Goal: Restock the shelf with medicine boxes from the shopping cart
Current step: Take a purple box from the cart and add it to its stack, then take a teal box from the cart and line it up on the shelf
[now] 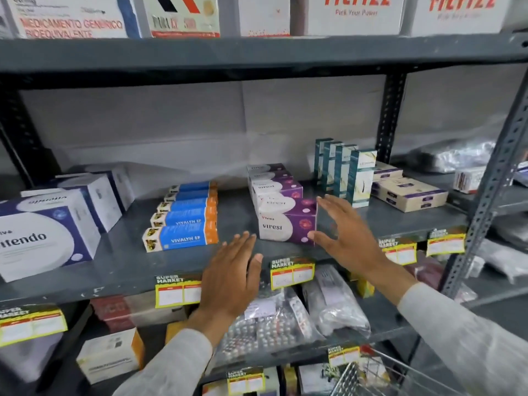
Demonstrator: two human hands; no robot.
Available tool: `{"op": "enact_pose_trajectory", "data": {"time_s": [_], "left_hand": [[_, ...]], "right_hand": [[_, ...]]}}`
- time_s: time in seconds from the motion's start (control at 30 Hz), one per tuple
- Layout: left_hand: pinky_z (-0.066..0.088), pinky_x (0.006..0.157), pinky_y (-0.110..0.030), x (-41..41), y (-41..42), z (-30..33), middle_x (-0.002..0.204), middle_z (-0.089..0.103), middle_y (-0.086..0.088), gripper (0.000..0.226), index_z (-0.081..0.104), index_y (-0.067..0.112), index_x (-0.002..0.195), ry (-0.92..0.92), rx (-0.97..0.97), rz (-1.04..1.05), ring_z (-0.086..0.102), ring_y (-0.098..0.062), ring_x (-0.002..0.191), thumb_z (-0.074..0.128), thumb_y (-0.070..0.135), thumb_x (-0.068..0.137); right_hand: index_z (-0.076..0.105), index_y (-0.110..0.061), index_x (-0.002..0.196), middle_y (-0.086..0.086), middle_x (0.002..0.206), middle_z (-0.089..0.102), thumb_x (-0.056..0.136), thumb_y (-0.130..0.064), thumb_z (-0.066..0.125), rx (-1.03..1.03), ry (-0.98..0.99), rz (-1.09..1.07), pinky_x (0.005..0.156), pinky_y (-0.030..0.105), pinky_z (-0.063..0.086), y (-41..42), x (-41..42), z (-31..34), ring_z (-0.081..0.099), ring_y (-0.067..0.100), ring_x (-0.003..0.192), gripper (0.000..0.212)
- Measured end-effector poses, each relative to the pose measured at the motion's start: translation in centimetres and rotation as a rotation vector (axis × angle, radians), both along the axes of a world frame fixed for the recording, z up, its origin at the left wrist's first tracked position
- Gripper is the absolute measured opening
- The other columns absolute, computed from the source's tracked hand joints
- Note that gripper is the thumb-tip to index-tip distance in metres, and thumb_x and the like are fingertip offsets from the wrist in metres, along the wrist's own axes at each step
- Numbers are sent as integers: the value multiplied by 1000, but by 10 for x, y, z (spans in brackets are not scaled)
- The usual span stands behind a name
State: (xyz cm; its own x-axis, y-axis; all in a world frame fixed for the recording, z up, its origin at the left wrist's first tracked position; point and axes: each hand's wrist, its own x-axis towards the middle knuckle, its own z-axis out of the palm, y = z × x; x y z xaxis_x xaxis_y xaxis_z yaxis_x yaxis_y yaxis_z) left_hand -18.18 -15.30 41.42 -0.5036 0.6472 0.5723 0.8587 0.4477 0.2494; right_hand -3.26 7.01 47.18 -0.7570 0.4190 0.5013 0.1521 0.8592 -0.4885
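A dark grey metal shelf (120,261) with perforated uprights fills the view against a pale grey wall, yellow price tags (177,291) clipped along its near edge. At the far left of the shelf board stands a row of large white-and-navy cartons (48,235). To their right runs a row of flat blue-and-orange Vivalyn boxes (183,237), then a row of white-and-purple Viresi medicine boxes (287,225) reaching from near to far. Further right stand tall teal-and-white boxes (361,178), with flat cream boxes (408,194) beside them. In the lower right corner shows the wire rim of a shopping cart (360,375). The right hand (343,232) is spread open, thumb and fingertips touching the right side of the nearest Viresi box. The left hand (231,281) hovers flat and empty, just near and left of that box.
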Motion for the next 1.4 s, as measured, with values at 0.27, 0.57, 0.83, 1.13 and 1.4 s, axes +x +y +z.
{"op": "enact_pose_trajectory", "data": {"time_s": [0.27, 0.57, 0.83, 1.13, 1.4], "left_hand": [[30, 120, -31, 109, 51, -111, 148, 59, -4, 42, 59, 17, 140, -19, -29, -412, 49, -21, 142, 58, 26, 99], [20, 126, -38, 234, 93, -296, 167, 33, 0, 57, 38, 22, 156, -419, -786, -501, 28, -20, 154, 35, 48, 106], [22, 126, -40, 271, 102, -374, 163, 42, -3, 67, 45, 21, 152, -530, -976, -451, 32, -21, 153, 25, 56, 99], [40, 117, -43, 263, 98, -390, 154, 54, -3, 61, 50, 25, 148, -492, -907, -485, 40, -23, 149, 43, 45, 91], [38, 118, -47, 263, 96, -393, 157, 50, -3, 63, 50, 22, 150, -522, -888, -466, 35, -21, 152, 42, 44, 91]], "right_hand": [[75, -5, 116, 5, 118, 67, 92, -20, 72, 49, 152, 16, 98, 21, 49, 15, 121, -118, 62, 11, 112, 28], [68, -18, 129, 8, 119, 76, 86, -29, 79, -574, -758, -426, 96, 33, 50, 83, 269, -333, 70, 31, 114, 46], [70, -3, 118, 23, 124, 71, 83, -15, 73, -849, -1043, -670, 95, 36, 51, 85, 365, -507, 65, 38, 120, 36], [56, -2, 131, 26, 123, 66, 85, -27, 79, -848, -1007, -735, 89, 39, 52, 67, 379, -617, 65, 41, 114, 57], [46, -5, 139, 17, 112, 74, 93, -22, 63, -776, -879, -870, 83, 44, 61, 71, 373, -642, 72, 36, 98, 52]]}}
